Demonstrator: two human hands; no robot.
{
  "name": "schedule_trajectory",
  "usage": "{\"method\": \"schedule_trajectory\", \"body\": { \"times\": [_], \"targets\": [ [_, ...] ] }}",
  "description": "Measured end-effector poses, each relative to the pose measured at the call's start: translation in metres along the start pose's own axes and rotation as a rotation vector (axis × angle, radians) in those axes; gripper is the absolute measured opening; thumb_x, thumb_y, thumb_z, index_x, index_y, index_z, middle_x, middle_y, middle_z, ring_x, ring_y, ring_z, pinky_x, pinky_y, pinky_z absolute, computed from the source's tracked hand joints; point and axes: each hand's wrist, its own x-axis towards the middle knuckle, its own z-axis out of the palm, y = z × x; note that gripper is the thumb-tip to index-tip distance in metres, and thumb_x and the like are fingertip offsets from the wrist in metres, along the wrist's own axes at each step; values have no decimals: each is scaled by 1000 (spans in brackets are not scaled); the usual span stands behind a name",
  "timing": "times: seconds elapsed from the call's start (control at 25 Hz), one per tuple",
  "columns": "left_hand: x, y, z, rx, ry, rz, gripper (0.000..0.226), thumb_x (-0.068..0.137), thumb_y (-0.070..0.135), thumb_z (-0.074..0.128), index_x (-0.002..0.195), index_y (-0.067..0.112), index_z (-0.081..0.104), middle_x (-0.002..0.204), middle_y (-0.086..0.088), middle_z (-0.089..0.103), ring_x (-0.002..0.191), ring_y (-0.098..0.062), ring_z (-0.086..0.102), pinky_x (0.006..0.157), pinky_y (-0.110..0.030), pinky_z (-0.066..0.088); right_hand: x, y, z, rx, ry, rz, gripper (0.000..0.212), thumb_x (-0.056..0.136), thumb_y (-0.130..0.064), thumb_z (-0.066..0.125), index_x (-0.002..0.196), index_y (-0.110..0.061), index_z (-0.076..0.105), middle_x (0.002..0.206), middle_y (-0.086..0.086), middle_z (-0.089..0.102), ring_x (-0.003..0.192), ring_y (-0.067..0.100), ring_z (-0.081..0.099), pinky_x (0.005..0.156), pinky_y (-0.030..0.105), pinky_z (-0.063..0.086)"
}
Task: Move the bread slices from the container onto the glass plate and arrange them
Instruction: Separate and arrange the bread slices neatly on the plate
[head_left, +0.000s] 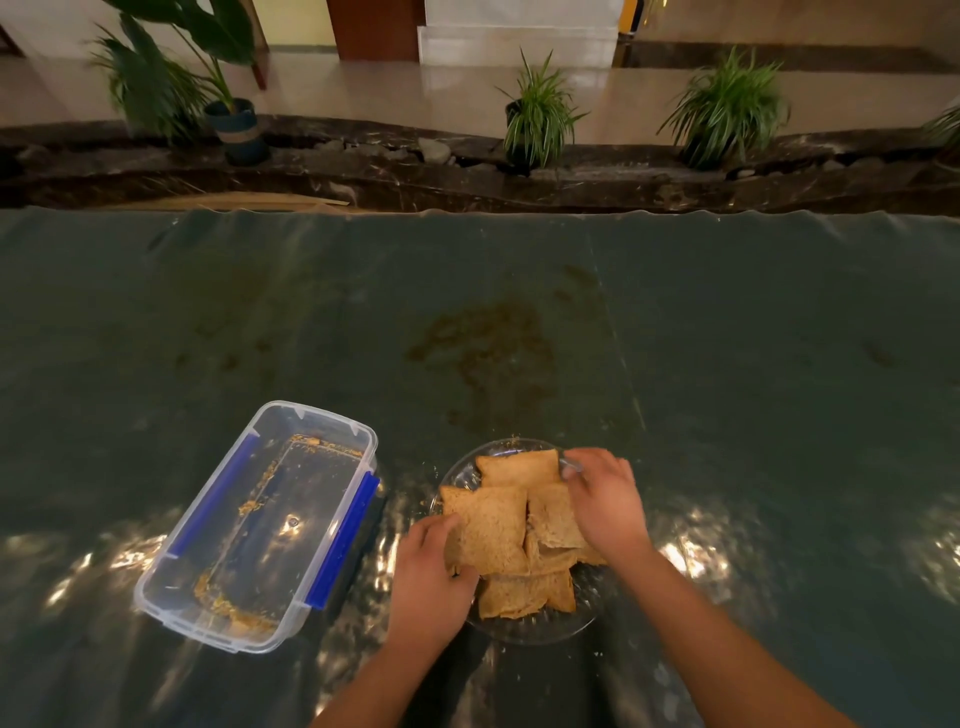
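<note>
Clear plastic container (257, 525) with blue side clips sits open near the front edge of the table (519, 322), left of centre. It holds no bread, only orange-brown crumbs along its floor and corners. Just to its right, also near the front edge, is the glass plate (540, 631), round and ridged. All the bread slices (493, 530) in view lie on it, five or so, overlapping in a loose heap that covers most of the plate.

Moving the bread looks finished; what seems left is the arranging. Both hands are on the pile. The left hand (428, 587) grips the near-left edge of the top slice, fingers curled around it. The right hand (605, 501) rests on the far-right side of the pile, fingers bent down onto a slice; whether it pinches that slice or only presses it cannot be told.

Dark green shiny cloth covers the table, marked with brownish crumb smears toward the middle. Beyond the far edge stand potted plants (540, 114) on a stone floor.
</note>
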Motion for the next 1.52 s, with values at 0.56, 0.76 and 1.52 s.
{"method": "schedule_trajectory", "body": {
  "times": [0.56,0.76,1.52],
  "targets": [
    [7,11,-10,-210,-77,-144,62,81,16,66,139,26,47,137,1,54,127,-21,48,107,-50,42,-62,26,-10,-99,-87,215,46,87,-19,66,131,-15,56,121,3,56,114,22,48,98,29,41],
    [5,12,-11,-217,-99,-127,58,84,21,66,138,28,47,134,2,57,124,-18,52,106,-48,45,-70,22,-7,-106,-107,256,40,85,-21,65,125,-16,59,112,8,61,103,25,57,91,32,46],
    [5,14,-10,-191,-99,-150,61,83,18,67,140,26,47,137,0,55,126,-20,51,106,-49,45,-80,24,-8,-28,-97,273,30,81,-22,71,109,-19,64,93,-4,53,82,13,54,70,23,41]
  ]
}}
